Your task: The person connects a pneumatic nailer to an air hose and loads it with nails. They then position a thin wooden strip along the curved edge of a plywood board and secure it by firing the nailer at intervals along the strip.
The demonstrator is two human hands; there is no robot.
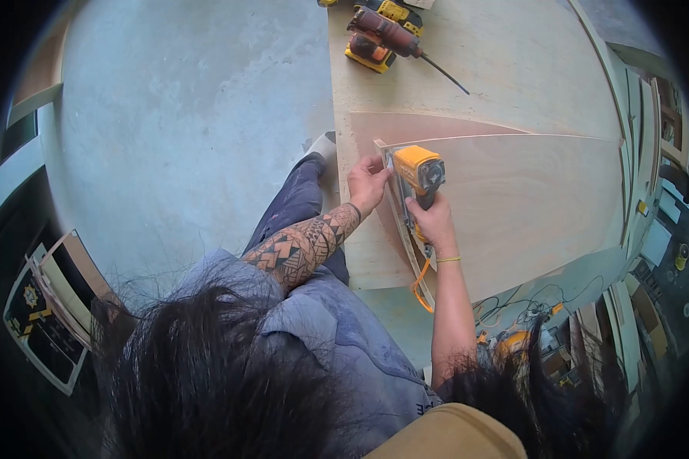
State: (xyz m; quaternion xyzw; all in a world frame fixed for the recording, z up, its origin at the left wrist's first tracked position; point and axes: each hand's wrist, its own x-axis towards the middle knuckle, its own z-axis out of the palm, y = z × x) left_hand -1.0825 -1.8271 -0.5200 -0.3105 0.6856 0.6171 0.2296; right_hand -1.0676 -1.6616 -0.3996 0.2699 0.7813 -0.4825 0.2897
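Observation:
My right hand (436, 220) is wrapped around the handle of a yellow and black nail gun (419, 161). Its nose side lies along the left edge of a large plywood panel (528, 199), and an orange air hose (421, 287) hangs from its handle end. At the panel's top left corner, my left hand (367, 186) has its fingers closed on a narrow wood strip (380, 145) that runs along that edge. The nail gun hides part of this strip, and the fingertips are partly hidden too.
Under the panel is a wooden worktable (467, 46). A dark red power tool with a long bit (386, 32) lies at its far left edge beside yellow cordless tools (369, 57). Cables and an orange machine (513, 343) are on the floor at right. Boards (641, 153) lean farther right.

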